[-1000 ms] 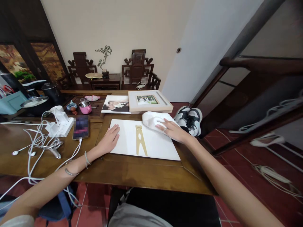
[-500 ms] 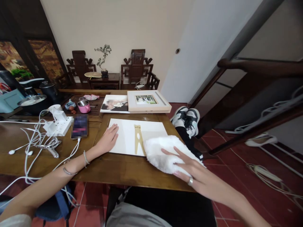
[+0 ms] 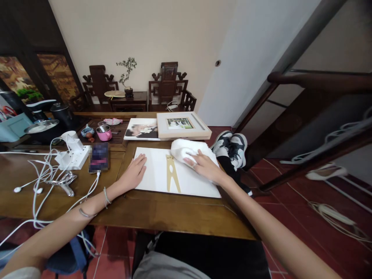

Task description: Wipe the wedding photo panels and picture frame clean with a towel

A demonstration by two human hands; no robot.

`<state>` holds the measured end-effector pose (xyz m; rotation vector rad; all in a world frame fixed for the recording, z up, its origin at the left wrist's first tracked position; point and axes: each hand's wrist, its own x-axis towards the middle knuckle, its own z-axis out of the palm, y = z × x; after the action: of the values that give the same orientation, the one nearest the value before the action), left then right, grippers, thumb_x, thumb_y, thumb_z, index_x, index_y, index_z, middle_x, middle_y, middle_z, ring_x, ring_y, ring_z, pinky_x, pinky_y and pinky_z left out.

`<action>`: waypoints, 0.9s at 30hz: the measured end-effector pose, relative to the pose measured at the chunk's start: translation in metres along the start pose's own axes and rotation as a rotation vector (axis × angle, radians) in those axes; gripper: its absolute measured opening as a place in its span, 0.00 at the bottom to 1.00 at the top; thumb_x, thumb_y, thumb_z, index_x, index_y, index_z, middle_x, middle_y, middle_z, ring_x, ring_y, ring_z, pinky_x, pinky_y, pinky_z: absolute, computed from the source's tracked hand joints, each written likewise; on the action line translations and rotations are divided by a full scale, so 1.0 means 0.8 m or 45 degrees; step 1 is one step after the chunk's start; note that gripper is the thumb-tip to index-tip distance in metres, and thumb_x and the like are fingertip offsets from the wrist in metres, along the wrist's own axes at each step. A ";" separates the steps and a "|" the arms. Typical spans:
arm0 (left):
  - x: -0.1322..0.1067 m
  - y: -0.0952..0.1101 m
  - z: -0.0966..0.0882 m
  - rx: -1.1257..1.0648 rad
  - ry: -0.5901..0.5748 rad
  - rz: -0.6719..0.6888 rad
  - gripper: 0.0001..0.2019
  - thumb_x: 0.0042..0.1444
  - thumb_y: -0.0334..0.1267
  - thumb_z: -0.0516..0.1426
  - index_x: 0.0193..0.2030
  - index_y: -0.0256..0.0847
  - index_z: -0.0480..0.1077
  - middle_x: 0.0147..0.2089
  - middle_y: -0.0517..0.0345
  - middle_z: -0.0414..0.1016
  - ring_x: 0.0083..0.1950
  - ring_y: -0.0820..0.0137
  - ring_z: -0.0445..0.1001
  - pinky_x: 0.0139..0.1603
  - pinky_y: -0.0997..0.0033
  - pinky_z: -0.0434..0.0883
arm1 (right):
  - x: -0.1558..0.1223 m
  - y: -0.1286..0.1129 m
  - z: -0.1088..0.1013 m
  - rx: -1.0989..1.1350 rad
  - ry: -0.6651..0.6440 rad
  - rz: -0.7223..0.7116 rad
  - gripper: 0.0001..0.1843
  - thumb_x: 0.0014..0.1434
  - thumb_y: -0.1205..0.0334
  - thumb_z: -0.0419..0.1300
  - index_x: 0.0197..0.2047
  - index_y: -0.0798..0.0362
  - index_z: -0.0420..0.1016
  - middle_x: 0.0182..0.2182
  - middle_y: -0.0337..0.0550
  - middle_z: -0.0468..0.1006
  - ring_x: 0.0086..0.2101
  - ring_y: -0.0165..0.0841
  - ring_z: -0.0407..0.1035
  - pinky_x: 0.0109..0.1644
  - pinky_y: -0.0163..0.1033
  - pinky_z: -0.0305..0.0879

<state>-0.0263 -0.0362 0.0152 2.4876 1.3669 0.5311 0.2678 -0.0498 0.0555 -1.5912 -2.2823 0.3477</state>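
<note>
A white rectangular board (image 3: 152, 170) lies flat on the wooden table, with a tan, A-shaped piece (image 3: 171, 180) on its face. My left hand (image 3: 134, 173) rests on the board's left edge, fingers stretched out and holding nothing. At the board's far right corner, my right hand (image 3: 205, 166) grips and presses down a white fluffy cloth (image 3: 186, 149). The cloth bunches around the fingers and covers that corner.
Beyond the board sit a framed picture (image 3: 200, 124) and a photo panel (image 3: 136, 133). To the left are a charging phone (image 3: 99, 159), a power strip (image 3: 80, 157), tangled white cables and a pink cup (image 3: 104, 133). A person's shoes (image 3: 232, 145) show at right.
My right hand has moved the cloth away from me and slightly left, from the board's near right side to its far right corner. My left hand stays on the left edge.
</note>
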 end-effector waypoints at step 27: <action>0.001 0.003 -0.001 0.016 -0.028 -0.028 0.24 0.64 0.40 0.40 0.63 0.31 0.54 0.68 0.44 0.49 0.70 0.65 0.44 0.68 0.56 0.45 | -0.031 -0.050 0.021 -0.049 0.004 -0.205 0.24 0.65 0.50 0.42 0.53 0.53 0.70 0.60 0.50 0.63 0.63 0.46 0.45 0.64 0.61 0.41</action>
<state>-0.0248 -0.0364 0.0170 2.4779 1.3912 0.4902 0.2346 -0.0873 0.0519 -1.4124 -2.4086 0.2615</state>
